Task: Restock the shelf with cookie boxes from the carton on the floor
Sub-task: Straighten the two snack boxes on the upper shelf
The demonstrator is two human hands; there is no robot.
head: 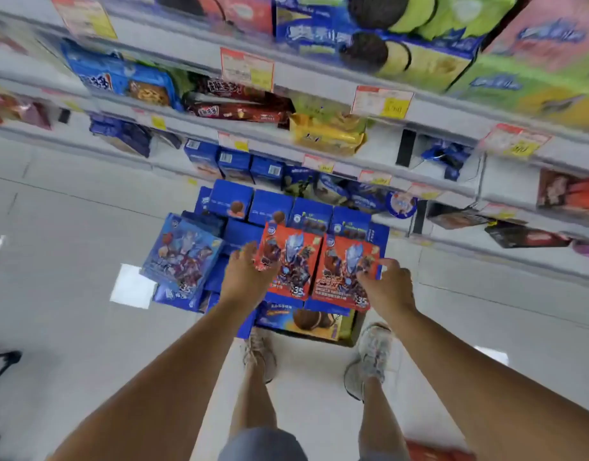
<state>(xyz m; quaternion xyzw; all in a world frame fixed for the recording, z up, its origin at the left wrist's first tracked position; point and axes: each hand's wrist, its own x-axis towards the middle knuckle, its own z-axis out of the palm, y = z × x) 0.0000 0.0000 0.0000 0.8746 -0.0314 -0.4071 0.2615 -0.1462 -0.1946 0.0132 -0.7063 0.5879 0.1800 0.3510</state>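
Obs., head view: I see both arms reaching down to the carton (306, 322) on the floor, directly below the shelf (452, 118).

Grip: left hand (245, 274) has fingers curled round the outer edge of the left red box (290, 261). Right hand (386, 284) pinches the outer edge of the right red box (344, 271). The boxes sit side by side, touching. My judgement: they are squeezed as a pair so both lift in one go.

Location: the red boxes are over the carton, not yet at the shelf.

Contents: blue boxes (273, 207) stand upright in rows inside. A blue character box (181, 254) leans at the carton's left side.

Shelf stock is blurred, so I can't ID the gap.
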